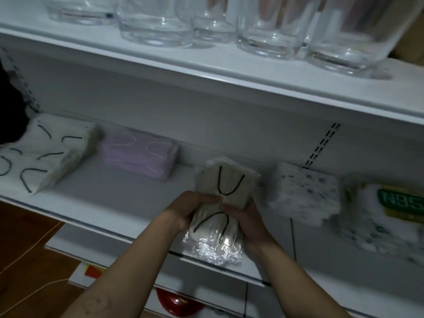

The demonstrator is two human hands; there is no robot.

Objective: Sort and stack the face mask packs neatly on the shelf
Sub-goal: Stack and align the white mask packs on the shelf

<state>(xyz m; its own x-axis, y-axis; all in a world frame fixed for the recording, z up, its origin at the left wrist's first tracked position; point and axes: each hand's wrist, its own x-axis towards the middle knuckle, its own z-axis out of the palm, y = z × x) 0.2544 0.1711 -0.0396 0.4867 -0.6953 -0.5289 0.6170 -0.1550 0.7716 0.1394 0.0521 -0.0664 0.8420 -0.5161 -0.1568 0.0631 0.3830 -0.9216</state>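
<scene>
Both hands are holding one pack [226,183] of white masks with black ear loops, sealed in clear plastic, over the near edge of the shelf [110,180]. The left hand [190,208] is curling round its left side and the right hand [246,222] is cupping its right side, thumbs meeting on top at the middle. The pack is lying lengthwise, its far end reaching in over the shelf and its near end hanging out past the edge. Whether it is resting on the board is not clear. It looks like the sorting step: a matching white pile [46,152] with black loops is sitting at the far left, beyond the purple pile [140,150], while the speckled pile [305,191] and N95 pack [394,210] are lying to the right. The next move is probably calling for a carry left to that white pile, setting the pack flat and square on top, keeping low under the shelf of glasses [156,26].
</scene>
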